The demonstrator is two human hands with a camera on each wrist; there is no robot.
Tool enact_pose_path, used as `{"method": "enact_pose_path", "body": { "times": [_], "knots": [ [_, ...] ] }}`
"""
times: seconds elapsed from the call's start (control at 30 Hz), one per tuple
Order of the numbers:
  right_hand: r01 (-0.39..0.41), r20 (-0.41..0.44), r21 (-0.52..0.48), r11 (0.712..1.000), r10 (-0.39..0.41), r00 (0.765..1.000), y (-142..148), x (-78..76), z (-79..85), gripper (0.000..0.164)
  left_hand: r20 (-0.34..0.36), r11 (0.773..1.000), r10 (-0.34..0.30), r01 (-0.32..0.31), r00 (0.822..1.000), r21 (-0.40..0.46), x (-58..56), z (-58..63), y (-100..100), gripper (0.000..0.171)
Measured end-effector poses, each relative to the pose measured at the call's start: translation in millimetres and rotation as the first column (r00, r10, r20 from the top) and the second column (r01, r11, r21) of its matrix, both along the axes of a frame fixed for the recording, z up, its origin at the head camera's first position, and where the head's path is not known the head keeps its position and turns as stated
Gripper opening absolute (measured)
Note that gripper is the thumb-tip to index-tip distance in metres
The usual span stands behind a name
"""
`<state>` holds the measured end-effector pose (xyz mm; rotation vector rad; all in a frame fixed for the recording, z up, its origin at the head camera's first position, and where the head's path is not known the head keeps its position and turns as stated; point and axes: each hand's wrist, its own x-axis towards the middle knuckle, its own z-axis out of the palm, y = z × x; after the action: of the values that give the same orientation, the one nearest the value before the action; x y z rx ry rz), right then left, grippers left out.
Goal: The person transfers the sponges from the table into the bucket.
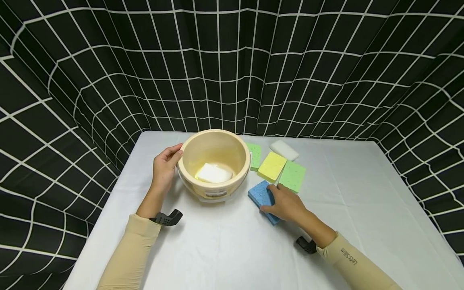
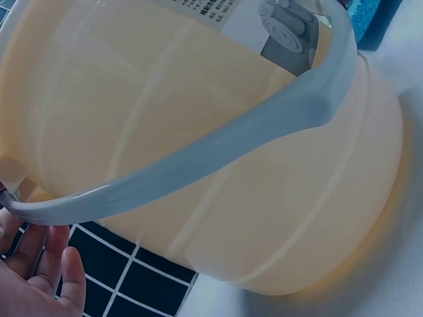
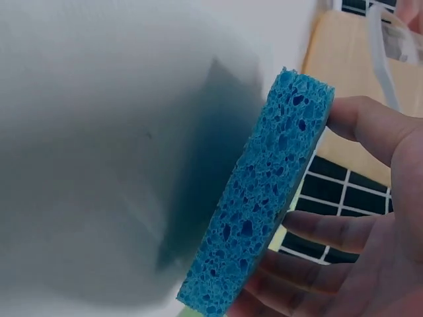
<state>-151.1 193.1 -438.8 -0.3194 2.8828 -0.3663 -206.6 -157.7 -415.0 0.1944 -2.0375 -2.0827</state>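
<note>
A cream bucket stands at the left of the table, its pale handle hanging down the outside. My left hand holds its left rim, thumb over the edge and fingers outside. Inside the bucket lies a white sponge, with a sliver of yellow showing beside it. To the right of the bucket, my right hand grips a blue sponge between thumb and fingers. In the right wrist view this blue sponge is tilted, with its shadow cast on the cloth.
Beyond the blue sponge lie a yellow sponge, a green sponge and a white sponge. Another green sponge is partly hidden behind the bucket. A white cloth covers the table, and a black gridded curtain surrounds it.
</note>
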Motion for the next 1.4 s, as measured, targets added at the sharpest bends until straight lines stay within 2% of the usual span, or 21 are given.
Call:
{"method": "enact_pose_path", "body": {
  "times": [0.6, 1.17, 1.4],
  "knots": [
    [-0.002, -0.030, -0.073, 0.997, 0.000, 1.000, 17.2, -15.4, 43.6, 0.074, -0.003, 1.000, -0.002, 0.002, 1.000, 0.012, 0.0, -0.1, -0.2, 0.032],
    [-0.070, -0.104, -0.120, 0.990, 0.057, 0.993, 23.7, -33.5, 79.8, 0.070, -0.003, 1.000, 0.000, 0.000, 1.000, 0.015, 0.0, -0.7, -0.8, 0.033],
    [-0.069, -0.100, -0.128, 0.989, 0.057, 0.993, 24.5, -42.6, 95.8, 0.069, -0.012, 1.000, -0.002, 0.003, 1.000, 0.018, 0.4, -1.3, -0.2, 0.032]
  ]
}}
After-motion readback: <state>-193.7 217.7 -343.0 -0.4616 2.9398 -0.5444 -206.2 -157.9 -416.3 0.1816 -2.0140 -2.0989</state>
